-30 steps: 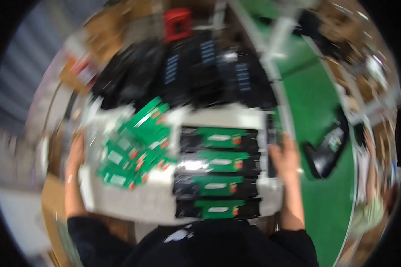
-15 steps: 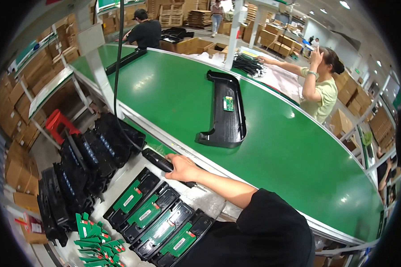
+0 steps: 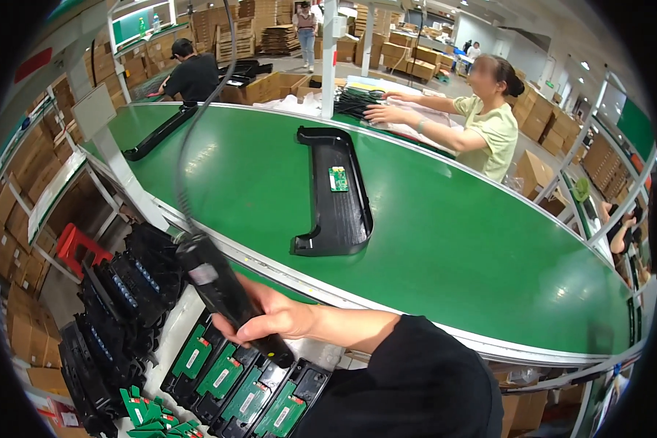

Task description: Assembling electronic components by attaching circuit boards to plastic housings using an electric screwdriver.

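Observation:
My right hand [image 3: 281, 315] is wrapped round a black corded electric screwdriver [image 3: 215, 277]. The tool slants, its cord end up and to the left, its lower end over a row of black plastic housings [image 3: 266, 405]. Each housing in that row carries a green circuit board [image 3: 281, 417]. Whether the driver's tip touches anything cannot be made out. Loose green boards [image 3: 150, 416] lie heaped to the left of the row. My left hand is out of the picture.
A green conveyor belt [image 3: 445, 270] runs beyond the bench, carrying a black curved panel [image 3: 350, 219] with a small board [image 3: 338, 179]. Black mouldings [image 3: 124, 292] are stacked at left. The tool's cord [image 3: 182, 168] hangs from above. Across the belt, a co-worker handles black cables [image 3: 354, 102].
My right hand has raised the screwdriver from beside the housings and tilted it up above them. The view has shifted. The co-worker's raised hand has come down towards the cables.

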`<control>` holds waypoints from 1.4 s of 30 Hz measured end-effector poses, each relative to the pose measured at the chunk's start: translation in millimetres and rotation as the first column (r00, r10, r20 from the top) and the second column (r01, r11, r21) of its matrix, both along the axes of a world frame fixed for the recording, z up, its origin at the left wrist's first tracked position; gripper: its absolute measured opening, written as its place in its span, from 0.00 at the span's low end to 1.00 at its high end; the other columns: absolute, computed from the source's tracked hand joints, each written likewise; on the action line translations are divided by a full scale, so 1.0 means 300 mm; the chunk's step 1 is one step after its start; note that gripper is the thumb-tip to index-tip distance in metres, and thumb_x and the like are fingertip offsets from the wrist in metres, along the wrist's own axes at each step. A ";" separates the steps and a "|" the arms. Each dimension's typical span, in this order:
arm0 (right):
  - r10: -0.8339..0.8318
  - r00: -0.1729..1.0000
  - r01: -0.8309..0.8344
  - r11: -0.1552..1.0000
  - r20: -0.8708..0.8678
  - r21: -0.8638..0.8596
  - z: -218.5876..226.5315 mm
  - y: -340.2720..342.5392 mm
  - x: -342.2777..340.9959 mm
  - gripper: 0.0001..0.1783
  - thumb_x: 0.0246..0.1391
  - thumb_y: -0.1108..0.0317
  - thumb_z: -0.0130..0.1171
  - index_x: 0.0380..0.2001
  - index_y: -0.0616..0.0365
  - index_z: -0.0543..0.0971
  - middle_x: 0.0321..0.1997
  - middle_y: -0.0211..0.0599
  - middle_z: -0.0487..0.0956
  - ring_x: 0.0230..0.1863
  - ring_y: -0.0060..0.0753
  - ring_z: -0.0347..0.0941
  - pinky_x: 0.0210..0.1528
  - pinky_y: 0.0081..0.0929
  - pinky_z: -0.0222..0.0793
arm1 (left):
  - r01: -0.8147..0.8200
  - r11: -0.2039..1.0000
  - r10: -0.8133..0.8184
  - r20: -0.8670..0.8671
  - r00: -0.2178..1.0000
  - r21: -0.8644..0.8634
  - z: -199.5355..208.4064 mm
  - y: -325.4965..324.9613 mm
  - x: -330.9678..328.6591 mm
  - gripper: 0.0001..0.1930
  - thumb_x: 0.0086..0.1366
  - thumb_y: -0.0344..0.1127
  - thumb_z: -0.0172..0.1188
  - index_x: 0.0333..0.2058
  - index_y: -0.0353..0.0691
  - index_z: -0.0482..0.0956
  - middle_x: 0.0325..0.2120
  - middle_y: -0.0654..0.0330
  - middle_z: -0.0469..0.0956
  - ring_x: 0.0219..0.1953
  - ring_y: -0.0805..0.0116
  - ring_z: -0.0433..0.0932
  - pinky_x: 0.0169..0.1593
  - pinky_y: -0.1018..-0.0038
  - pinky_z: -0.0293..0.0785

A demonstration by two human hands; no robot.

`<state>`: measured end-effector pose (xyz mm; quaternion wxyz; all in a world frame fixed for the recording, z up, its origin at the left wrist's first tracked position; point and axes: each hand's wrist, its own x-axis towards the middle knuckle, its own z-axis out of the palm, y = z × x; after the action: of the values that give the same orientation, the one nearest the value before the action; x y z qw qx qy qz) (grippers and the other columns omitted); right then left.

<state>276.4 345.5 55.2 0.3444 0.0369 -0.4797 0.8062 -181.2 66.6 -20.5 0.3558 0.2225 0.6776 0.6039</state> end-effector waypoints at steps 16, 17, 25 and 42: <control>-0.336 0.941 0.334 0.940 0.035 0.070 0.092 0.000 -0.148 0.23 0.44 0.68 0.60 0.45 0.56 0.66 0.19 0.25 0.69 0.19 0.15 0.65 0.24 0.15 0.62 | -0.288 0.664 -0.537 0.708 0.459 0.690 0.018 -0.155 0.199 0.16 0.63 0.31 0.41 0.45 0.27 0.69 0.35 0.48 0.75 0.29 0.53 0.74 0.38 0.63 0.68; -0.327 0.945 0.326 0.942 0.000 0.072 0.120 -0.015 -0.134 0.23 0.44 0.68 0.60 0.45 0.56 0.66 0.19 0.25 0.69 0.19 0.15 0.65 0.24 0.15 0.62 | -0.329 0.619 -0.587 0.698 0.410 0.714 0.050 -0.152 0.264 0.16 0.63 0.30 0.40 0.45 0.27 0.68 0.35 0.48 0.75 0.29 0.53 0.74 0.38 0.63 0.68; -0.255 0.965 0.242 0.954 0.056 0.179 0.148 -0.042 -0.141 0.26 0.41 0.71 0.62 0.46 0.57 0.66 0.23 0.24 0.67 0.26 0.13 0.62 0.31 0.15 0.60 | -0.219 0.918 -0.319 0.944 0.087 0.331 0.072 0.343 0.826 0.12 0.62 0.22 0.44 0.43 0.21 0.66 0.43 0.44 0.69 0.48 0.60 0.67 0.58 0.68 0.62; -0.361 0.906 0.344 0.932 0.221 0.110 0.114 -0.098 -0.183 0.27 0.37 0.75 0.54 0.45 0.60 0.62 0.19 0.32 0.68 0.21 0.25 0.64 0.26 0.24 0.62 | 0.167 0.956 -0.290 0.711 0.640 0.240 -0.031 0.399 0.894 0.07 0.62 0.32 0.50 0.36 0.35 0.71 0.26 0.65 0.70 0.26 0.80 0.68 0.29 0.89 0.66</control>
<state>221.5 316.1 89.5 0.4229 -0.1353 -0.5436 0.7123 86.9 186.4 -29.8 0.6551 0.0693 0.3933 0.6414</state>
